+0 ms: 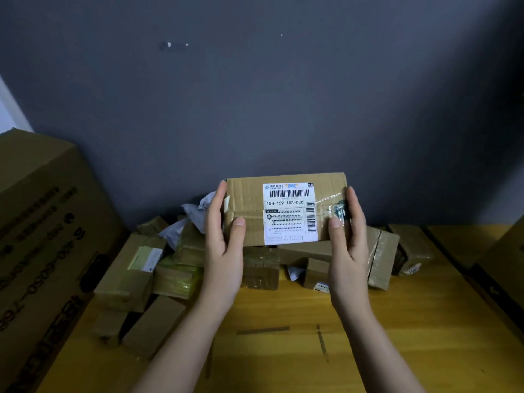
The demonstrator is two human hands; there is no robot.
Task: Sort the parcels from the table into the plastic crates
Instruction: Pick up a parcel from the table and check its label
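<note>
A brown cardboard parcel (286, 211) with a white shipping label facing me is held up above the table. My left hand (224, 245) grips its left end, thumb on the front face. My right hand (347, 245) grips its right end, thumb on the taped front. Below and behind it, a heap of several small brown taped parcels (261, 268) and grey mailer bags (192, 211) lies on the yellow wooden table (397, 336). No plastic crate is in view.
A large printed cardboard carton (48, 236) stands at the left edge of the table. Another box edge (504, 262) shows at the right. A dark grey wall (255, 95) rises right behind the table.
</note>
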